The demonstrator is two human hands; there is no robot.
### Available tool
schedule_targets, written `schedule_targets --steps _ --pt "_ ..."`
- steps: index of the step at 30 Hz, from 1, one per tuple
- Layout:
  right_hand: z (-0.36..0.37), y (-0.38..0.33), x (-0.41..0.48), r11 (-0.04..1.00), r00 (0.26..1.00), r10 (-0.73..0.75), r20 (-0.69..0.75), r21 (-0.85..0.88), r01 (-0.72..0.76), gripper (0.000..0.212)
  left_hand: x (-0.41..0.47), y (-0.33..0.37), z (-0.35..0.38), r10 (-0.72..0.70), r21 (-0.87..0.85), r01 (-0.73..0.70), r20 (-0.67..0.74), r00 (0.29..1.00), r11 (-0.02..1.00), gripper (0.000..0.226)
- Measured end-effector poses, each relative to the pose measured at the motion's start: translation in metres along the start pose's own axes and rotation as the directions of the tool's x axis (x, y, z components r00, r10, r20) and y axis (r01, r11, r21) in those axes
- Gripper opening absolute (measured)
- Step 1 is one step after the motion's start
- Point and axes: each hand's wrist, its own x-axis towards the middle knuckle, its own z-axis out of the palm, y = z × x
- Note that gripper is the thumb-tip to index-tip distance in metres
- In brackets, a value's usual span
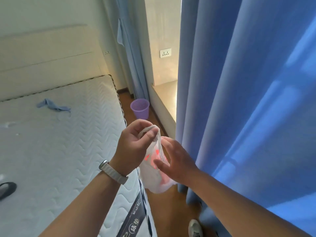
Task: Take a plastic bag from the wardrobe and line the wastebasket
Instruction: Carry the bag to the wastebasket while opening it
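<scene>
A white plastic bag with red print [150,175] hangs in front of me, between the bed and the curtain. My left hand [135,146], with a watch on its wrist, pinches the bag's handles at the top. My right hand [174,161] lies against the bag's right side with fingers spread on the plastic. A purple perforated wastebasket [140,108] stands upright on the wooden floor farther ahead, in the gap between bed and window sill, apart from both hands. It looks unlined.
A bare quilted mattress [59,151] fills the left, with a blue cloth [53,105] on it. Blue curtains [248,100] hang close on the right. A pale window sill [165,96] borders the narrow wooden floor strip. My shoe [195,228] shows at the bottom.
</scene>
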Motion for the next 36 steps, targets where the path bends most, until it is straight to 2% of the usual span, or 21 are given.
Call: schedule_targets --steps 7,12,18,23,28,33,36 --pt "-0.002 0.044 0.066 0.986 0.989 -0.129 0.066 0.119 0.120 0.064 0.051 -0.011 0.021 -0.079 0.091 0.096 -0.172 0.982 0.991 0.014" --pt "-0.003 0.056 0.099 0.955 0.976 -0.218 0.025 0.211 0.208 0.064 0.078 -0.009 0.020 -0.085 0.120 0.118 -0.249 0.965 0.986 0.017" --pt "-0.001 0.068 0.136 0.934 0.970 -0.241 -0.034 0.261 0.242 0.059 0.110 -0.023 0.015 -0.083 0.128 0.121 -0.270 0.959 0.984 0.010" --pt "0.011 0.088 0.181 0.949 0.969 -0.239 0.057 0.226 0.220 0.065 0.153 -0.051 0.005 -0.081 0.083 0.106 -0.263 0.961 0.991 0.015" --pt "0.028 0.101 0.243 0.975 0.980 -0.178 0.089 0.153 0.163 0.066 0.219 -0.092 -0.022 -0.067 0.058 0.081 -0.216 0.974 0.995 0.001" --pt "0.044 0.105 0.315 0.993 0.986 -0.108 0.125 0.053 0.102 0.064 0.294 -0.129 -0.056 -0.074 0.001 0.075 -0.175 0.982 0.997 0.014" --pt "0.051 0.109 0.356 0.998 0.993 -0.058 0.105 -0.011 0.059 0.065 0.333 -0.148 -0.074 -0.065 0.016 0.068 -0.144 0.987 0.998 0.003"
